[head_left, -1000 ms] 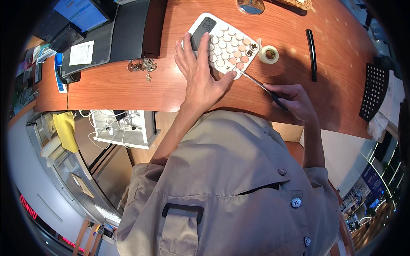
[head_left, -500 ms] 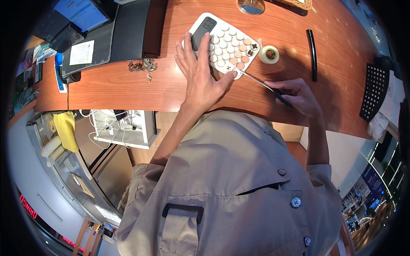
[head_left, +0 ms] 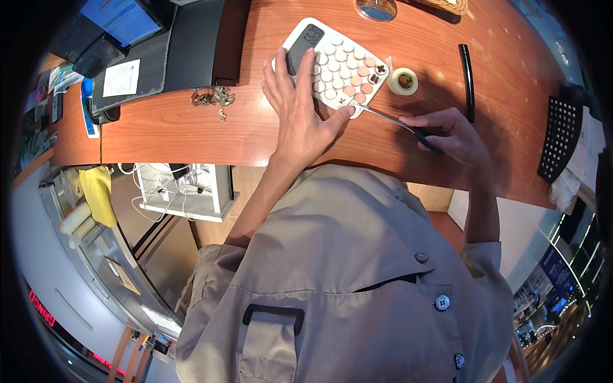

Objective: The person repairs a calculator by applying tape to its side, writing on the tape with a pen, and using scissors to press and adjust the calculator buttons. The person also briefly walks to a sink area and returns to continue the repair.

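Observation:
A white calculator [head_left: 335,92] with round white, peach and orange keys lies tilted on the wooden desk. My left hand [head_left: 300,112] spans its left side, fingers reaching over the screen and thumb on the lower corner, holding it. In my right hand [head_left: 454,131] is a slim metal tool with a black handle [head_left: 424,138]; its exact kind is hard to make out. The silver tip touches or nearly touches the calculator's lower corner, close to my left thumb. To the right of the calculator sits a roll of tape [head_left: 402,82].
A long black stick-like piece [head_left: 467,83] lies on the desk's right. Several small metal bits [head_left: 220,96] are by the dark stand [head_left: 198,48] at left. A round shiny dish [head_left: 377,7] is at the back, a perforated black holder [head_left: 559,137] at far right.
My right hand has shifted slightly right, taking the tool's handle with it. The tip stays at the calculator's corner. My left hand and the calculator have not moved.

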A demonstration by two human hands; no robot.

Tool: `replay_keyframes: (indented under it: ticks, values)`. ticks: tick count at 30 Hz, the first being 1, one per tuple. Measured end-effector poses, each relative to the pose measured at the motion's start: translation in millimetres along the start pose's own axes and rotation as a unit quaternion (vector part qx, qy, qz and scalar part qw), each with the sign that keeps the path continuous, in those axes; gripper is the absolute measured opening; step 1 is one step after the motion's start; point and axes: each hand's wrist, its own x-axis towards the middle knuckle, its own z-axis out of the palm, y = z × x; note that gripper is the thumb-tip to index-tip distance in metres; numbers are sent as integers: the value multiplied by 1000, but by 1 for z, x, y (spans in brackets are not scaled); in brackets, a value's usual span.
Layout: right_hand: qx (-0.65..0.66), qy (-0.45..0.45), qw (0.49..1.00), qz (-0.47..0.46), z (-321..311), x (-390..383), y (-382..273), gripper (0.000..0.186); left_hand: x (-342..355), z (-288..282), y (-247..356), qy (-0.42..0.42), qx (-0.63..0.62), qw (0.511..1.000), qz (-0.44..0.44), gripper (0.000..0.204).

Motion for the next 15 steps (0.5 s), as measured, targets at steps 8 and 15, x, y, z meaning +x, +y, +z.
replay_keyframes:
  ticks: [8, 15]
  values:
    - [-57, -31, 998, -26, -10, 10, -21, 52, 0, -1, 1, 3, 2, 1000, 5, 109]
    - [-142, -43, 989, 19, -21, 17, -48, 49, 0, -1, 1, -3, -1, 1000, -3, 109]
